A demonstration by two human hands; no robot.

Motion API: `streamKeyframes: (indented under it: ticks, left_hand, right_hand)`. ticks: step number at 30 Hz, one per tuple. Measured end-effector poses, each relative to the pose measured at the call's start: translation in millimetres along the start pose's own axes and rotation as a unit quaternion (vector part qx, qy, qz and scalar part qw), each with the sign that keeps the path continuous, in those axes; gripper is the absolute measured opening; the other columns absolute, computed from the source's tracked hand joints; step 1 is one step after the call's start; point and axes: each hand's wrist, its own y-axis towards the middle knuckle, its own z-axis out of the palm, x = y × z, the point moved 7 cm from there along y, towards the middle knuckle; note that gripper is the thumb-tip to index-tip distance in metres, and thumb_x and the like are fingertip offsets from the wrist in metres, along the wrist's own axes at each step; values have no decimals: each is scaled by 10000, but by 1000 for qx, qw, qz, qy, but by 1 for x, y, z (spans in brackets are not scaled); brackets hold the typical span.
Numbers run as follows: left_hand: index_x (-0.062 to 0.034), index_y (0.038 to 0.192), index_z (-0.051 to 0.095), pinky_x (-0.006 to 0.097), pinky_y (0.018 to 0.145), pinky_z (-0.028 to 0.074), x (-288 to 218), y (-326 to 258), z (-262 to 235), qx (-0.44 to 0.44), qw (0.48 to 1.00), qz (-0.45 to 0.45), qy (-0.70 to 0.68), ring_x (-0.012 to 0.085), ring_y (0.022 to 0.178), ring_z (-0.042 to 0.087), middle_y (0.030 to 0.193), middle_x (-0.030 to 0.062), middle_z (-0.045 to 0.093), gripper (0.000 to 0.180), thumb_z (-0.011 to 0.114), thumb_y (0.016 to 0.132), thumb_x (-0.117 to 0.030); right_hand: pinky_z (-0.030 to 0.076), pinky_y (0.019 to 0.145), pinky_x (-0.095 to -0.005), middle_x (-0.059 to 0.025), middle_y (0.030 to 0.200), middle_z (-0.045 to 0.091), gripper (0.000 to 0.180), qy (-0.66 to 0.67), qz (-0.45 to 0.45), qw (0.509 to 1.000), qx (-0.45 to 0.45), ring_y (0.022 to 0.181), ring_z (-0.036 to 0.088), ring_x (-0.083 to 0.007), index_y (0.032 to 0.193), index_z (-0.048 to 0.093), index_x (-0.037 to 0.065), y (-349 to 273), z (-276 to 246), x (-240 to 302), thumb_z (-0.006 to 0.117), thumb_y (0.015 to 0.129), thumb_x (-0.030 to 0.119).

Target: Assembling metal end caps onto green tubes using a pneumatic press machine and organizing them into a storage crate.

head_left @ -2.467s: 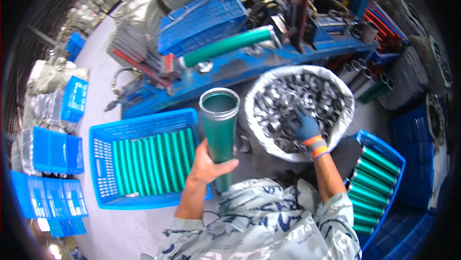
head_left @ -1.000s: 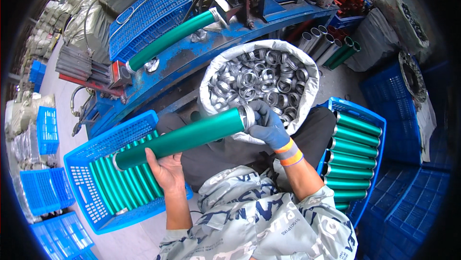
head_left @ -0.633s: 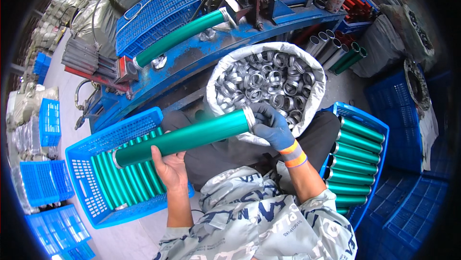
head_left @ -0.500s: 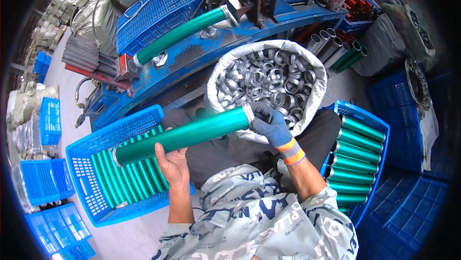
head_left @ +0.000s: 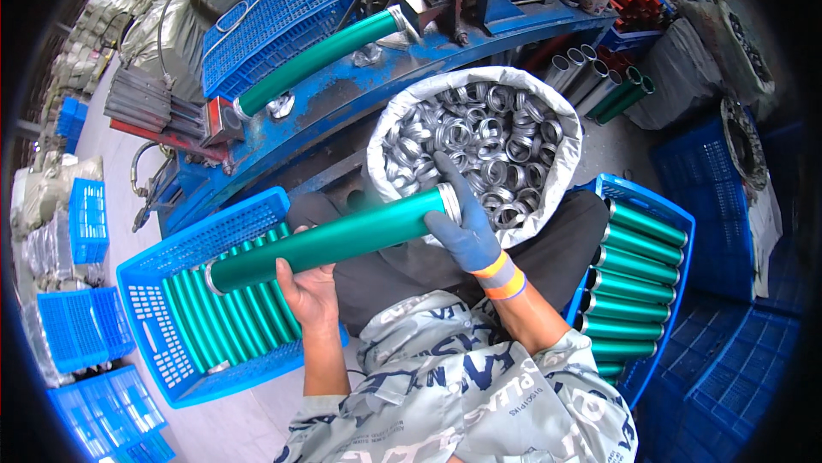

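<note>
A long green metal tube (head_left: 342,239) lies slanted across my lap, its right end higher. My bare left hand (head_left: 310,287) grips it from beneath near the left end, thumb up along the near side. At the tube's right end sits a silver threaded ring (head_left: 450,204). My right hand (head_left: 471,230), in a blue glove with an orange and grey cuff, has its palm against that ring. Its index finger points up and its thumb is apart below, near the tube. Just beyond is a white sack (head_left: 561,103) full of loose silver rings (head_left: 491,148).
A blue crate (head_left: 141,270) of green tubes stands at my left, another blue crate (head_left: 689,232) of tubes at my right. Ahead is a blue machine bench (head_left: 330,99) with a green tube (head_left: 321,62) clamped in it. More tubes (head_left: 591,78) lie beyond the sack.
My right hand has gone from pinching the ring at the tube's end to laying its spread palm against it. My left hand keeps its hold, and the tube has barely moved.
</note>
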Motion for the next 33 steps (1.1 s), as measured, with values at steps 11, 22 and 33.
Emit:
streamKeyframes:
  ticks: [11, 22, 33]
  left_hand:
    - [-103, 1510, 664, 548, 1160, 612, 0, -1, -2, 4, 1000, 1, -14, 348, 1471, 644, 1565, 164, 666, 490, 637, 1169, -454]
    - [-62, 1529, 640, 519, 1134, 628, 3, -3, -8, -3, 1000, 15, 17, 313, 1419, 681, 1549, 142, 677, 530, 616, 1178, -459]
    - [-88, 1481, 638, 472, 1137, 581, 2, 31, -29, -151, 988, -26, -16, 274, 1358, 675, 1482, 114, 681, 698, 722, 1077, -652]
  right_hand:
    - [475, 1197, -356, -178, 1627, 532, 1115, -56, -73, 995, 44, 1354, 608, -218, 1826, 121, -45, 0, -8, -4, 818, 1040, 331]
    - [361, 1304, -408, -270, 1762, 432, 994, -198, -71, 977, 14, 1538, 512, -316, 1800, 200, -76, 3, -1, 3, 750, 1081, 335]
    - [422, 1303, -399, -220, 1750, 483, 833, 20, 51, 998, 33, 1497, 582, -271, 1804, 286, -3, 109, -35, -32, 653, 1074, 158]
